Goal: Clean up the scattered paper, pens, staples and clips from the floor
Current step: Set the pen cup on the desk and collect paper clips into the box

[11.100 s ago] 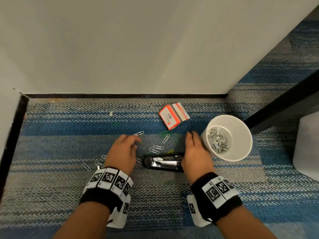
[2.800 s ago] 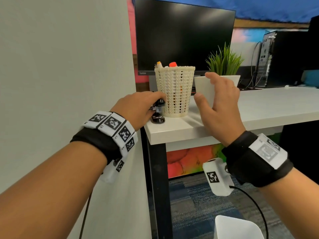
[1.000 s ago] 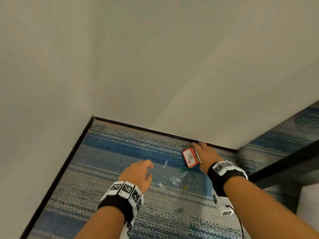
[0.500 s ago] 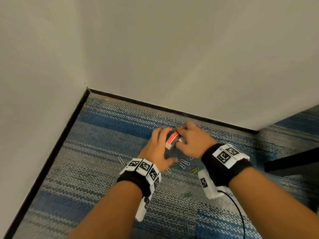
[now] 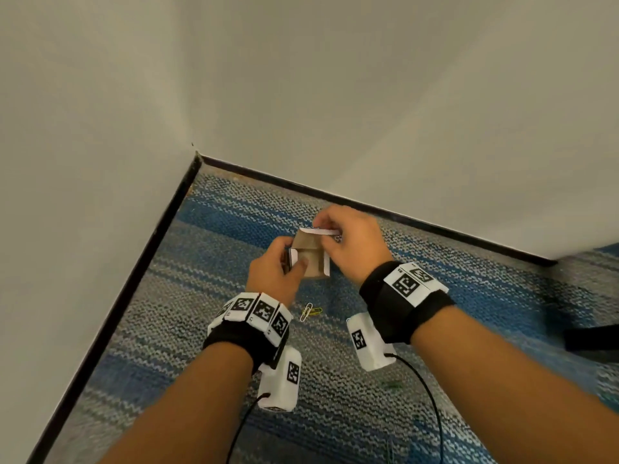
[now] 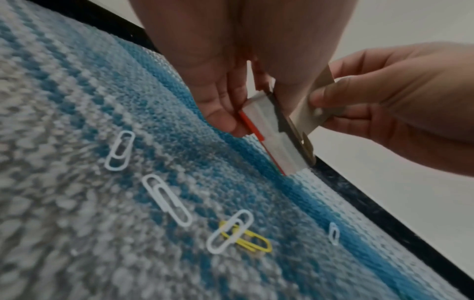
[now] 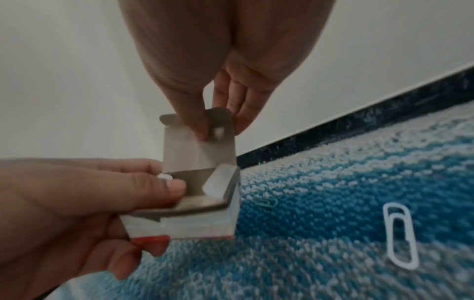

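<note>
Above the carpet [image 5: 207, 329], near the corner where two walls [image 5: 301, 95] meet, both hands hold a small box [image 5: 310, 259] in the air. The left hand [image 5: 273, 274] grips the box body, thumb on top beside the opening and fingers [image 7: 143, 251] curled under its red underside. The right hand [image 5: 351, 246] pinches the raised lid flap [image 7: 197, 140] between thumb and fingers [image 7: 239, 113], so the box stands open; its brown inside shows, and one white side flap [image 7: 218, 182] leans inward. What lies inside cannot be made out.

Below the hands, paper clips lie loose on the carpet: a white clip [image 5: 305, 312] crossing a yellow clip [image 5: 315, 311], and in the left wrist view two more white ones [image 6: 166, 200] beside them and a small pale one [image 6: 334, 233] nearer the black baseboard [image 5: 368, 209]. A green clip [image 7: 265, 203] lies just past the box. The hands and box hide part of the carpet from the head view. Each wrist wears a black band with printed markers and a cabled white camera.
</note>
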The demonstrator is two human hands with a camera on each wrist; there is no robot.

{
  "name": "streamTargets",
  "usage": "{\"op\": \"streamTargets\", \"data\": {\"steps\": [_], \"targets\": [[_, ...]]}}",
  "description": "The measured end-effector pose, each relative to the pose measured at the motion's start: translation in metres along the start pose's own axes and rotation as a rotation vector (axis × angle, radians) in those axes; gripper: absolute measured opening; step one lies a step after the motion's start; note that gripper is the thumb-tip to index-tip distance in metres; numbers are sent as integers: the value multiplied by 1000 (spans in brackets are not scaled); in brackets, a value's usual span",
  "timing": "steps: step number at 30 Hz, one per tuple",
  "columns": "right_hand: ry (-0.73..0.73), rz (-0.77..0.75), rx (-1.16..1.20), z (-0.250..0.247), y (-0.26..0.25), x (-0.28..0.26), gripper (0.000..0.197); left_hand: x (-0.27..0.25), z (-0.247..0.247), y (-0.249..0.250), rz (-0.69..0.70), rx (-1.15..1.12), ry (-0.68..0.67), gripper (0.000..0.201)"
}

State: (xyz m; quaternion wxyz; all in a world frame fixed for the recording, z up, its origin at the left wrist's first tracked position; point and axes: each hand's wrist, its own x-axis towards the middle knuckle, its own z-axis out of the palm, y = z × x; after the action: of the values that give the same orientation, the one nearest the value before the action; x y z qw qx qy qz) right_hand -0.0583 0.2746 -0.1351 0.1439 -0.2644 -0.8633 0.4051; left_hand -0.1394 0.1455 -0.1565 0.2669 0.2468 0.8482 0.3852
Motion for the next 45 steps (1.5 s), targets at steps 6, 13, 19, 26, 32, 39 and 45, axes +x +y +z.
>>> {"op": "streamTargets", "data": {"steps": [6,13,19,26,32,39,45], "targets": [[90,100,24,10,25,5,29,21,-3,-15,-81,166,168,27],[-159,331,-232,18,52,-6,27,31,-3,-33,-122,220,210,25],[-252,243,-336,26,45,4,27,27,-5,-34,-155,128,160,31],[-163,247,-229,21,33,-13,12,-4,-38,-63,-121,164,82,21],[-478,142,-225,43,14,-59,38,-22,-48,-77,122,514,-262,41],[-558,38,-360,47,11,-71,7,-29,-40,-69,156,532,-258,8],[-421,248,-89,33,11,-83,21,-36,-37,-69,107,517,-231,24]]}}
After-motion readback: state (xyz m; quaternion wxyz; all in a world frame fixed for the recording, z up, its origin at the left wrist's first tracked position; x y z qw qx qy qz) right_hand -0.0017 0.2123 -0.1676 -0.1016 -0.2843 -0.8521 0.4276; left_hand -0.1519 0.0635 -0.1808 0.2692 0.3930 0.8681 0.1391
